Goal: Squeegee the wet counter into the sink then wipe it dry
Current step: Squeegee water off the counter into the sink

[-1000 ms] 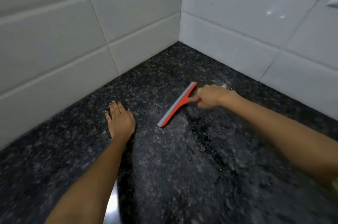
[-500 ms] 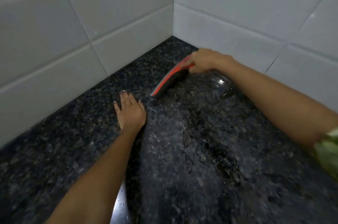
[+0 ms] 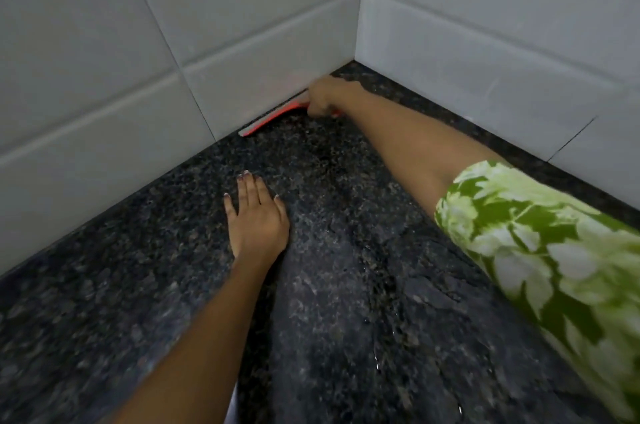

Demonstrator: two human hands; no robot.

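Fingers, right: the right hand (image 3: 323, 95) is curled into a fist around the handle of the squeegee (image 3: 273, 114); the fingertips themselves are tucked under and hidden.
Fingers, left: the left hand (image 3: 258, 215) lies flat, palm down, its fingers (image 3: 247, 186) stretched out and close together, gripping nothing.
Squeegee: a long, thin, straight bar, orange-red with a pale grey strip along one edge. It lies along the foot of the left wall, near the corner, its blade on the surface; whether it touches the tile I cannot tell. The handle is mostly covered by the fist.
Surface (image 3: 346, 285): dark speckled stone, black with grey and brownish flecks. A wet sheen with broken edges and small bright droplets runs down the middle, between the two arms.
Walls (image 3: 104, 60): large, smooth, white rectangular tiles with thin grout lines, meeting in a corner above the right hand.
Sleeve (image 3: 540, 243): soft cloth on the right arm, green with a pale leaf print.
Near edge: a narrow shiny metal sliver (image 3: 232, 403) shows beside the left forearm; what it belongs to cannot be made out.
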